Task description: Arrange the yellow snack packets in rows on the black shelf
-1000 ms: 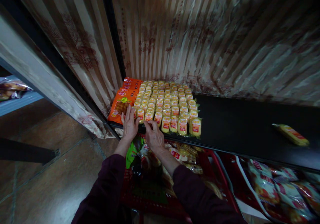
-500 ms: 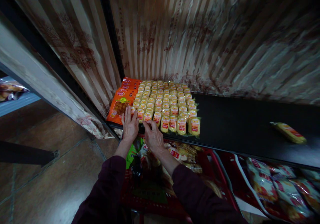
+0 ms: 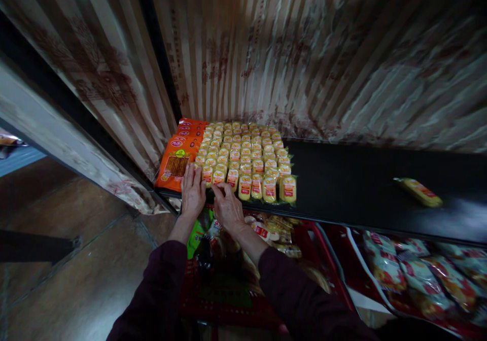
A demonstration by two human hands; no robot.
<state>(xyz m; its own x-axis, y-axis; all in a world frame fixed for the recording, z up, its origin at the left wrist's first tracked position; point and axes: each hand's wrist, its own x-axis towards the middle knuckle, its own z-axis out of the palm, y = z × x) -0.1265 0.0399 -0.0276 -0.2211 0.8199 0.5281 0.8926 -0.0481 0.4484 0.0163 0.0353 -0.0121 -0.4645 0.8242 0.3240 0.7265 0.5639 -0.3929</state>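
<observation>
Small yellow wrapped cakes (image 3: 245, 153) with red-and-white labels stand in tight rows on a black shelf (image 3: 335, 178). My left hand (image 3: 193, 191) lies with its fingers stretched out against the left end of the front row, beside the orange snack packets (image 3: 175, 166). Close by on its right, my right hand (image 3: 229, 210) has thumb and index finger apart at the lower front of a front-row cake (image 3: 218, 175). Its other fingers are bent and partly hidden. Neither hand visibly grips a packet.
A single yellow packet (image 3: 420, 192) lies on the shelf's right part. Below the shelf, a red basket (image 3: 327, 252) holds mixed packaged food, and more bagged goods (image 3: 426, 275) lie to its right. A dark metal post (image 3: 155, 41) and a patterned curtain (image 3: 243, 52) stand behind.
The view has shifted, so the shelf and goods appear a little further left. My hands stay at nearly the same spot by the front row; the cakes' arrangement looks the same.
</observation>
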